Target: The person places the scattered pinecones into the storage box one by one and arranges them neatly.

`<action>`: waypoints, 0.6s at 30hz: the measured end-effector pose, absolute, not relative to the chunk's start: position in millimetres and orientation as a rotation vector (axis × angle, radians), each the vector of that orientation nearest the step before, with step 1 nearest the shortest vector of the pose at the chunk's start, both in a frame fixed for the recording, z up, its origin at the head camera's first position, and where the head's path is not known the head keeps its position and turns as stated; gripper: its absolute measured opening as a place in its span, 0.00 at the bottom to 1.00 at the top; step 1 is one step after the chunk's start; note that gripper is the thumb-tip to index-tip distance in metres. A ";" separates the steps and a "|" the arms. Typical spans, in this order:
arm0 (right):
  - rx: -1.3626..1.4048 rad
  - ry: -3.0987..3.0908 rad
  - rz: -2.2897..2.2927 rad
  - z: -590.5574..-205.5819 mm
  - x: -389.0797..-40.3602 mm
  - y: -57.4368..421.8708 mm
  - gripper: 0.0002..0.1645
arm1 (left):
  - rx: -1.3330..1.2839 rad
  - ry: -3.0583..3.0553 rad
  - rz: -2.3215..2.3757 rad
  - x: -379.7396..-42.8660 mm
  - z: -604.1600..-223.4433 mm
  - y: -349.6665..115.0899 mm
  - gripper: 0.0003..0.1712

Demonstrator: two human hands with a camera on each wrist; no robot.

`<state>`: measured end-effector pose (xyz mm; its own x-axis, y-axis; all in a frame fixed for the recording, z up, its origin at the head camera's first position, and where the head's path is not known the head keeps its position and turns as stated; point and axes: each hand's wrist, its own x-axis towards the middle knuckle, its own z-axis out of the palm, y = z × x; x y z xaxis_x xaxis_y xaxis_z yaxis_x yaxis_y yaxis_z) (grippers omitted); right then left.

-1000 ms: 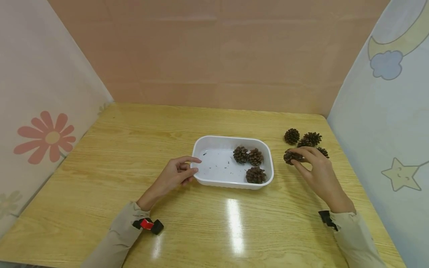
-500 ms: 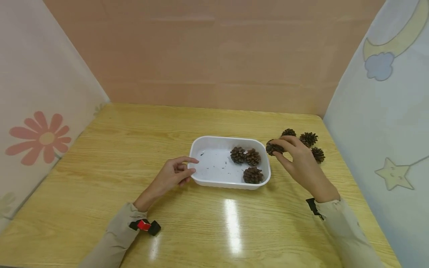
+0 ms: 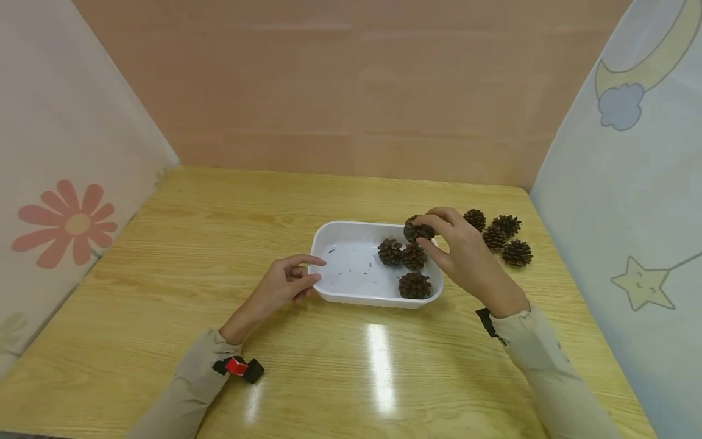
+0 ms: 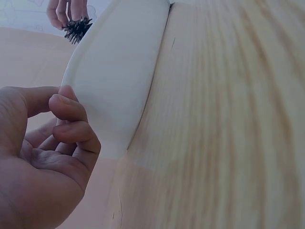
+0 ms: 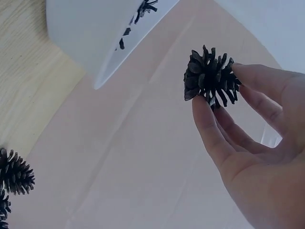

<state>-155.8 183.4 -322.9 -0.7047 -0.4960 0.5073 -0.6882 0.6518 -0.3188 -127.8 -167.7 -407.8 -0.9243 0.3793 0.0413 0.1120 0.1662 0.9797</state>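
A white plastic tray (image 3: 351, 300) sits mid-table with three brown pine cones in its right half, one of them a pine cone (image 3: 414, 285) near the front wall. My right hand (image 3: 466, 253) pinches another pine cone (image 3: 418, 230) between thumb and fingers, over the tray's back right corner. In the right wrist view this pine cone (image 5: 209, 78) shows spread scales, raised near the tray (image 5: 71, 38). My left hand (image 3: 282, 283) pinches the tray's left rim between thumb and forefinger; in the left wrist view the left hand (image 4: 52, 143) has its other fingers curled beside the outer wall.
Several pine cones lie on the table right of the tray, among them a pine cone (image 3: 517, 253) nearest the front. Small dark flakes (image 3: 350, 271) are scattered on the tray floor. Printed panels (image 3: 641, 201) flank the wooden table (image 3: 307, 366), with a pinkish backdrop (image 3: 351, 91) behind.
My right hand has lifted a pine cone from the group on the right and carried it left, over the tray's right end. The left hand stays at the rim.
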 end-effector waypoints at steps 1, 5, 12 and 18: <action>0.938 -2.494 0.705 -322.3 -155.3 182.2 0.20 | 0.480 2.225 1.840 -127.7 -407.6 -167.9 0.19; 0.955 -2.486 0.718 -320.9 -153.2 178.1 0.19 | 0.475 2.229 1.846 -127.3 -407.3 -168.8 0.19; 0.976 -2.479 0.728 -322.1 -147.5 175.5 0.20 | 0.467 2.217 1.850 -127.5 -408.1 -167.7 0.19; 1.020 -2.456 0.741 -323.8 -146.1 173.2 0.20 | 0.470 2.229 1.838 -126.4 -407.4 -167.4 0.18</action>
<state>-146.1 173.2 -323.8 -0.6653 -0.5338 0.5219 -0.7334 0.5979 -0.3234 -126.4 -167.4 -407.4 -0.9261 0.3755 0.0374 0.1082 0.1693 0.9796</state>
